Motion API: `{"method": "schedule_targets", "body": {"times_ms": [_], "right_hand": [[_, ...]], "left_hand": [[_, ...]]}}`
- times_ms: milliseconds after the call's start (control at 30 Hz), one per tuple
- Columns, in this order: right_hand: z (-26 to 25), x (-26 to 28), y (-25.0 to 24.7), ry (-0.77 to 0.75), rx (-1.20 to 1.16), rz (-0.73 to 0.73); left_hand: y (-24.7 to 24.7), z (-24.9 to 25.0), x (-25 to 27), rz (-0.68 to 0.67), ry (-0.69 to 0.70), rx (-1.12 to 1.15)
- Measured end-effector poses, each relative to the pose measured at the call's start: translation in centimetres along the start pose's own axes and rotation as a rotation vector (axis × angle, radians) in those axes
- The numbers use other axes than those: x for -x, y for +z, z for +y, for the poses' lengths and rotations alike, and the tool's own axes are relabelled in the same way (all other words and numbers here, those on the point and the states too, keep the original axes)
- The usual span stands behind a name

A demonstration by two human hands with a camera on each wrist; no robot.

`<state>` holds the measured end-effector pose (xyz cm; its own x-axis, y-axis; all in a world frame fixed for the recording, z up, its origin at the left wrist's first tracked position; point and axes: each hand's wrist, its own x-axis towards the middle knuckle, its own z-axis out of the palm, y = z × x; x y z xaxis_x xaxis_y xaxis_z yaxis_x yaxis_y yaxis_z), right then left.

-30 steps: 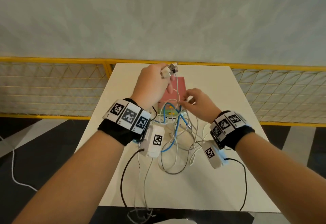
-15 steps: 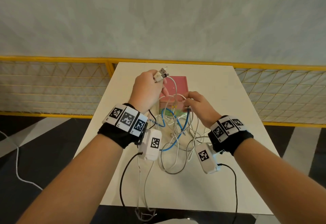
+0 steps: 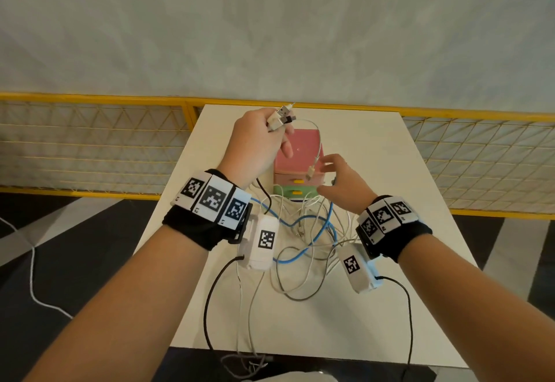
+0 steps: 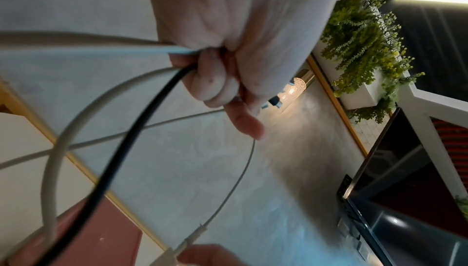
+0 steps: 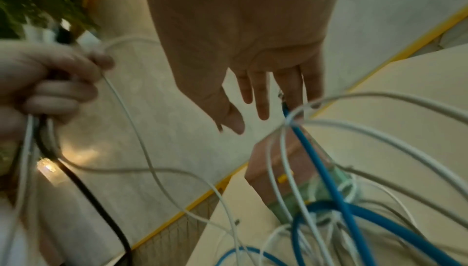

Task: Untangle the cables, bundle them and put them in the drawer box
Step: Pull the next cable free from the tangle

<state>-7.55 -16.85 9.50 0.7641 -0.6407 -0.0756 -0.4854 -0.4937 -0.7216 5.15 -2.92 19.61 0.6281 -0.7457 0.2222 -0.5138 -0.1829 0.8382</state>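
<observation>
Above the drawer box (image 3: 298,157), the left hand (image 3: 255,144) is still clamping several plug ends in a fist, while the right hand (image 3: 341,181), pinching the cables (image 3: 303,231) half a second ago, is now hanging loose-fingered. One white cable end (image 3: 310,171) is dangling free beside it, so a strand seems separated, though most cables are lying tangled on the table (image 3: 375,306).

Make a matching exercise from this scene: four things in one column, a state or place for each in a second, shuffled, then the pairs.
Things:
1. left hand
2. right hand
3. blue cable
4. drawer box

States or places:
A. at the far middle of the table, pink on top
B. fingers spread, gripping nothing
C. lying in the tangle on the table
D. raised, gripping several plug ends

Pairs: 1-D, 2-B, 3-C, 4-A
</observation>
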Motion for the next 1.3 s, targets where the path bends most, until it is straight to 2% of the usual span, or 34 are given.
{"method": "schedule_targets", "body": {"times_ms": [100, 200, 300, 367, 467, 567, 633, 700, 733, 867, 900, 967, 1067, 1133, 1200, 1300], "right_hand": [[-1.7, 0.8, -2.0, -0.022, 0.106, 0.003], [-4.1, 2.0, -3.7, -0.131, 0.28, 0.169], [-6.5, 3.0, -4.5, -0.347, 0.151, 0.207], [-7.8, 3.7, -4.8, -0.423, 0.147, 0.199], [-8.7, 5.4, -5.5, -0.451, 0.24, 0.119], [-9.5, 8.0, -6.2, -0.507, 0.352, -0.138], [-10.0, 9.7, -6.2, -0.493, 0.313, -0.385], [-10.0, 10.9, -5.9, -0.438, 0.225, -0.524], [-9.7, 11.1, -5.8, -0.422, 0.188, -0.507], [-8.8, 11.1, -4.8, -0.448, 0.218, -0.169], [-8.8, 11.1, -4.3, -0.44, 0.191, -0.132], [-9.2, 11.5, -3.2, -0.415, 0.069, -0.163], [-10.5, 12.4, -1.2, -0.463, -0.052, -0.299], [-11.0, 13.1, 0.1, -0.464, -0.102, -0.382], [-11.0, 13.6, 1.0, -0.393, -0.183, -0.43], [-10.4, 14.2, 1.7, -0.359, -0.062, -0.458]], "left_hand": [[0.2, -0.6, 0.1, -0.014, -0.021, -0.008], [0.4, -0.8, 0.2, -0.044, -0.012, -0.025], [0.6, -0.7, 0.7, -0.109, 0.014, -0.06], [0.6, -0.8, 1.0, -0.096, 0.022, -0.041], [-0.2, -1.2, 1.3, 0.041, -0.006, 0.107], [-1.7, -1.1, 1.9, 0.037, -0.054, 0.167], [-2.3, -0.6, 2.5, 0.002, -0.073, 0.256], [-2.7, -0.1, 3.1, -0.039, -0.088, 0.373], [-2.9, 0.2, 3.5, -0.076, -0.077, 0.414], [-3.9, 1.5, 5.4, -0.233, 0.085, 0.416], [-4.2, 1.8, 5.9, -0.267, 0.126, 0.408], [-4.5, 2.5, 6.5, -0.332, 0.199, 0.407], [-4.9, 3.2, 7.3, -0.405, 0.234, 0.452], [-5.2, 3.4, 7.6, -0.412, 0.231, 0.489], [-5.4, 3.5, 7.9, -0.387, 0.236, 0.493], [-5.8, 3.2, 8.4, -0.348, 0.237, 0.507]]}}
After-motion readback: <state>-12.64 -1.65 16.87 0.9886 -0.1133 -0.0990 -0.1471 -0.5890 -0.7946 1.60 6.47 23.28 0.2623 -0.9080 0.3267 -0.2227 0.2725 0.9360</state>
